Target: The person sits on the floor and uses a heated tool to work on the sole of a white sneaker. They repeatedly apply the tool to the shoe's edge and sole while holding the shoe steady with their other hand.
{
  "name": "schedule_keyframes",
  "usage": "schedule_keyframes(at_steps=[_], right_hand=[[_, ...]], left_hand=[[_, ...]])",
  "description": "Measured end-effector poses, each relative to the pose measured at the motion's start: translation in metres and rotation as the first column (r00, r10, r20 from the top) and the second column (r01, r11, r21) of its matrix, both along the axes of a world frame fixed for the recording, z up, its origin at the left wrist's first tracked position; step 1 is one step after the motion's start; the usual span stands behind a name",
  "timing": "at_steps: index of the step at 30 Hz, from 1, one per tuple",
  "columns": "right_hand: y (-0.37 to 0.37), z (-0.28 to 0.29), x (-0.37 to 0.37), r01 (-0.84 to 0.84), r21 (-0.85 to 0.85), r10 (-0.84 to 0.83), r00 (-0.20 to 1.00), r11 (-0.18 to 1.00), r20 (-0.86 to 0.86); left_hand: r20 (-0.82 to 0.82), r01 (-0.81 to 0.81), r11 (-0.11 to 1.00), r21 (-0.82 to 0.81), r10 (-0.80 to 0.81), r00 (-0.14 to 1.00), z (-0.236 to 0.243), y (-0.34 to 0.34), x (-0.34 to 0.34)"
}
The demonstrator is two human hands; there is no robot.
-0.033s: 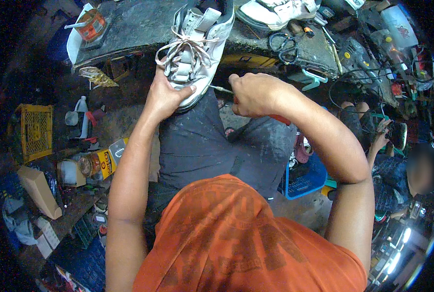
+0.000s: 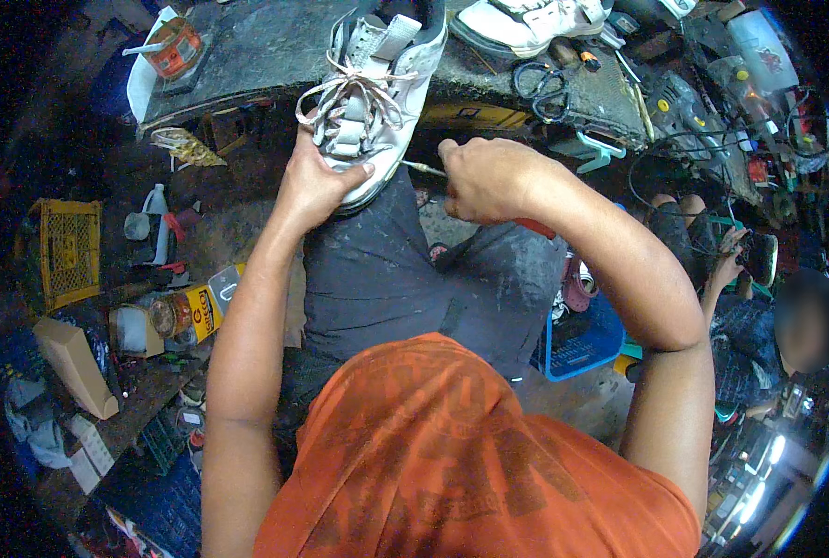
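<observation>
A white lace-up sneaker [image 2: 377, 121] rests partly on the edge of the dark workbench, its toe pointing toward me. Around its toe is my left hand [image 2: 317, 181], thumb on top near the front and the other fingers hidden under and behind the shoe. To the right, my right hand [image 2: 494, 181] is closed in a fist around a thin pointed tool that looks like an awl [image 2: 424, 168]. The awl's slim metal shank reaches to the sole edge by the toe; whether its tip is inside I cannot tell. My fist hides the handle.
The workbench [image 2: 256, 56] holds an orange tin [image 2: 174, 48], another white sneaker [image 2: 526, 26] and scissors [image 2: 539, 91]. A blue crate [image 2: 582, 344] stands beside my leg, a yellow crate [image 2: 68, 253] at the left. Another person [image 2: 749, 325] sits at the right.
</observation>
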State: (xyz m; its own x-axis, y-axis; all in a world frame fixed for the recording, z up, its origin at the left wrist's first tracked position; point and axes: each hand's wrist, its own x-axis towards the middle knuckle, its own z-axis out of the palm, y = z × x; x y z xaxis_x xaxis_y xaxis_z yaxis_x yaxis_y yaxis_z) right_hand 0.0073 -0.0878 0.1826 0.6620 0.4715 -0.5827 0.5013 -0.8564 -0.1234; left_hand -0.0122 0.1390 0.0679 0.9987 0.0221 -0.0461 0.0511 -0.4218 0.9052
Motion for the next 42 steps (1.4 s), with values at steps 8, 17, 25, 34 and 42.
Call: schedule_keyframes(at_steps=[8, 17, 25, 34, 42], right_hand=[[0.003, 0.006, -0.004, 0.009, -0.053, -0.011, 0.999, 0.999, -0.041], [0.002, 0.011, -0.002, 0.019, -0.060, -0.019, 1.000, 0.998, -0.010], [0.007, 0.005, -0.011, 0.022, -0.110, -0.030, 0.997, 0.994, -0.074], [0.000, 0.011, -0.007, 0.053, 0.021, -0.053, 0.999, 0.998, -0.006], [0.003, 0.006, -0.004, 0.041, -0.045, -0.042, 0.999, 0.998, -0.017]], left_hand=[[0.013, 0.014, 1.000, 0.020, -0.014, 1.000, -0.006, 0.003, 0.003], [-0.011, 0.023, 0.999, -0.031, -0.024, 1.000, -0.002, 0.005, 0.001], [0.033, 0.036, 0.999, -0.028, -0.035, 0.999, 0.001, 0.005, 0.002], [0.021, 0.034, 0.999, -0.039, -0.034, 0.999, -0.003, 0.006, 0.004], [0.048, 0.030, 1.000, -0.009, -0.029, 0.998, -0.003, 0.004, 0.000]])
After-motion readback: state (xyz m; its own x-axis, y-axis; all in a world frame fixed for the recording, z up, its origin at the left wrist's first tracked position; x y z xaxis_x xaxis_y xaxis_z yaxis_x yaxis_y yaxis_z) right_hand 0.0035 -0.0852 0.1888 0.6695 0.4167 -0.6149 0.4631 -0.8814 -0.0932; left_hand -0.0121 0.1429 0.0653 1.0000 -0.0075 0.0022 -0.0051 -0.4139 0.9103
